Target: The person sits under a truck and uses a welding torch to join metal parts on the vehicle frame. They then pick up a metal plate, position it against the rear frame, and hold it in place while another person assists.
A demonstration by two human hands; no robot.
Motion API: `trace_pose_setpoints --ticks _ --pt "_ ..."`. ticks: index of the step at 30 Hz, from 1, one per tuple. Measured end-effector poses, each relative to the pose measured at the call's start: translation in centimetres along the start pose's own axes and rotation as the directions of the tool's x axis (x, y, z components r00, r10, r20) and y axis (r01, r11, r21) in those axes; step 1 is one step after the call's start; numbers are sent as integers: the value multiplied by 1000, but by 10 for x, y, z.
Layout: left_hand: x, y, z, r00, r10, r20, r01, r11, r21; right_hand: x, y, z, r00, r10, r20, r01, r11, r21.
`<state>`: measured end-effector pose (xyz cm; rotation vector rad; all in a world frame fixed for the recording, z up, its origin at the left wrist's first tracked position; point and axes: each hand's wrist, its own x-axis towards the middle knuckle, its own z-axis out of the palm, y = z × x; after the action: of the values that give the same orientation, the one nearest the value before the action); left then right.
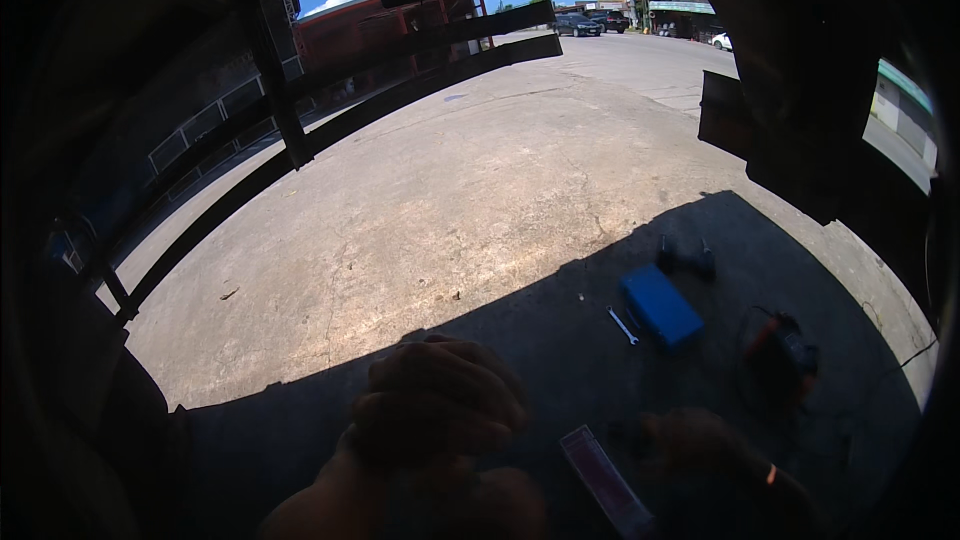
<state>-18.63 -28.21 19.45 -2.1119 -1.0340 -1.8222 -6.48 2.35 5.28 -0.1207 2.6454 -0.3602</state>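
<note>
In deep shade at the lower middle, my left hand point(405, 420) and my right hand point(475, 385) are closed together, fingers folded over one another. No tool shows between them, though the darkness hides the inner side of the fingers. To their right, another person's hand point(690, 440) reaches in from the lower right, close to a long flat pinkish box point(605, 480). Whether that hand grips something dark cannot be made out. Farther off on the shaded ground lie an open-end wrench point(622, 326) and a blue box-shaped case point(662, 306) beside it.
Behind the blue case sits a dark object point(687, 256) of unclear kind. A red and black device point(780, 360) stands at the right. Dark metal bars point(400, 65) cross the upper left, and a dark panel point(800, 130) hangs at the right. Beyond are sunlit concrete point(450, 200) and parked cars point(590, 23).
</note>
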Motion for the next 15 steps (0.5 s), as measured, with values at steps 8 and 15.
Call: trace_pose_setpoints --ticks 8,15 --pt "8 2 79 290 -482 827 485 819 308 -21 1 -6 994 -39 -99 44 998 48" --pt "-3 22 94 374 -659 653 514 733 445 -2 -6 -3 996 -88 -30 85 994 -73"
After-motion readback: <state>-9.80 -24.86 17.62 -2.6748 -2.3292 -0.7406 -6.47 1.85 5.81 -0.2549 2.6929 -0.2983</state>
